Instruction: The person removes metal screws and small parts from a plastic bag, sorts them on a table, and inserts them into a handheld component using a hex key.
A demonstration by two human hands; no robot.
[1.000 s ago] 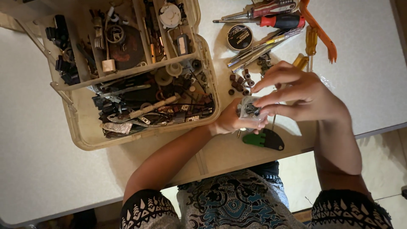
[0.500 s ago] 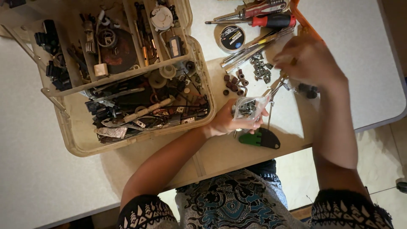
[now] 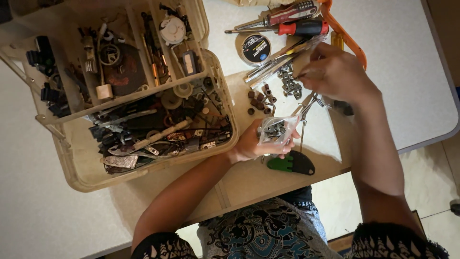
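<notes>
The right hand [image 3: 335, 72] has left the small clear bag [image 3: 278, 132] and moved up to the loose metal bits [image 3: 290, 86] near the table's [image 3: 407, 72] far edge, fingers curled over them; whether they pinch one I cannot tell. The left hand [image 3: 256, 144] still holds the bag near the front edge, beside the parts box [image 3: 76, 177], so another piece seems bound for it.

Lying across most of the view: a pale, speckled table [image 3: 407, 62] with a rounded corner and a grey edge band. Showing beyond its edge at lower right: light tiled floor [image 3: 431, 192]. Falling evenly from above: soft, dim light.
</notes>
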